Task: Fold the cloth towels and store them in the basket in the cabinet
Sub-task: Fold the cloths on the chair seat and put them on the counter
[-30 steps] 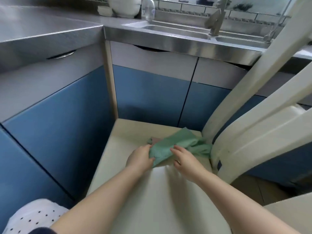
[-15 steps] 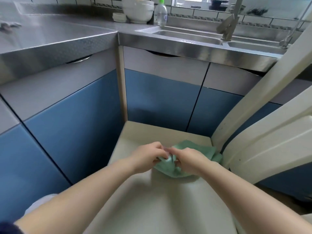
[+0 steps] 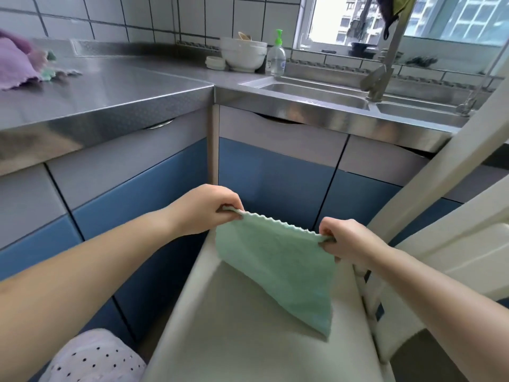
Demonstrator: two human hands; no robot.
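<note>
Green towel — between both hands

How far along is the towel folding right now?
Nothing looks finished: no folded towel or basket is in view. In hand: the left hand and right hand pinch the top corners of the green towel, unfolded over the chair seat. Left: folding it, the purple towel pile on the counter, and storing.

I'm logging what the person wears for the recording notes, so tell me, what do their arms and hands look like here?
Both forearms are bare up to the frame edge, with no sleeves in view. The left hand and right hand carry no gloves, rings, watch or bracelet that can be seen. At lower left shows white fabric with small dark dots, apparently clothing.
</note>
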